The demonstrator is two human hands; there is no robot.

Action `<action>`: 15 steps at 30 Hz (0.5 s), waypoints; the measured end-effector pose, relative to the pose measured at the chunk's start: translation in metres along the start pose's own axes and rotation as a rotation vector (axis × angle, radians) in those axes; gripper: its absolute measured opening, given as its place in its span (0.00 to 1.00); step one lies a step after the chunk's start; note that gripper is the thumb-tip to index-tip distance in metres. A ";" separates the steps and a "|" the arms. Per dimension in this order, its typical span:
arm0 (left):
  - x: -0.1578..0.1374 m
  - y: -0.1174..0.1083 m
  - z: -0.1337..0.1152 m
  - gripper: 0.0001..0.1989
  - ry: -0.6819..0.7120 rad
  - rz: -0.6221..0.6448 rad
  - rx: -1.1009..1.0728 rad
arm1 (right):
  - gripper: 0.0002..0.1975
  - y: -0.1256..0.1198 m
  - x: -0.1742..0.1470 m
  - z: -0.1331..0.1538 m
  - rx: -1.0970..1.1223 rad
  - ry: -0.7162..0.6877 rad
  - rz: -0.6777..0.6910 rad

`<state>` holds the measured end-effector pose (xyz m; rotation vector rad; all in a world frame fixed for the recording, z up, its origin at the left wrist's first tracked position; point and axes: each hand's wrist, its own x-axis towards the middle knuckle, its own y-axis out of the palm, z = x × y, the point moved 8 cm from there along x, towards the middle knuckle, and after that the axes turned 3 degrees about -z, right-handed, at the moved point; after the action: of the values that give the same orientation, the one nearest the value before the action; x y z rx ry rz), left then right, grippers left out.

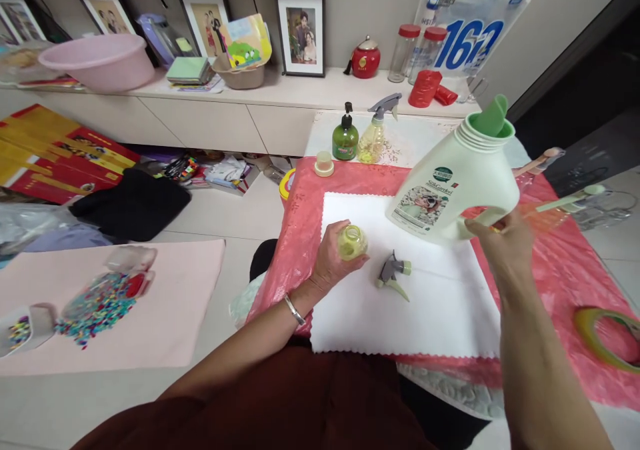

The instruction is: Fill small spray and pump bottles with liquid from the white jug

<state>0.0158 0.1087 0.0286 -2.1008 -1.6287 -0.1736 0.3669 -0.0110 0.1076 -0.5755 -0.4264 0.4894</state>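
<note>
My left hand (pixel 331 258) is wrapped round a small yellowish spray bottle (pixel 354 242) whose neck is uncovered. By its handle, my right hand (pixel 505 243) grips a large pale green detergent jug (pixel 440 183); the jug leans a little to the right and its mouth shows a green pour spout (pixel 493 117). Between the hands, a grey trigger spray head (pixel 393 270) lies on a white scalloped mat (pixel 360 317). Beyond the mat, a pale cap (pixel 324 163) rests on the red plastic table cover (pixel 300 237).
Behind the mat stand a green pump bottle (pixel 345 137) and another spray bottle (pixel 371 142). A tape roll (pixel 607 333) lies at the right, near clear cups (pixel 607 207). Colourful beads (pixel 97 310) are spread on a pink mat (pixel 170 330) at the left. A low cabinet (pixel 280 127) runs along the wall.
</note>
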 end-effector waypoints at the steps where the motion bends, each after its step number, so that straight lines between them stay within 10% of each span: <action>1: 0.000 0.000 -0.001 0.42 -0.002 0.002 0.001 | 0.28 -0.006 -0.009 -0.005 -0.042 -0.006 -0.006; 5: 0.001 0.000 -0.003 0.42 0.002 0.009 -0.005 | 0.35 -0.011 -0.061 -0.009 -0.158 -0.105 0.036; 15: -0.001 0.003 -0.010 0.46 0.129 0.025 0.010 | 0.18 0.071 -0.161 0.045 -0.415 -0.624 0.452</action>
<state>0.0201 0.1025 0.0363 -2.0566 -1.5245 -0.2863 0.1925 -0.0290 0.0596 -0.9271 -1.0165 1.0360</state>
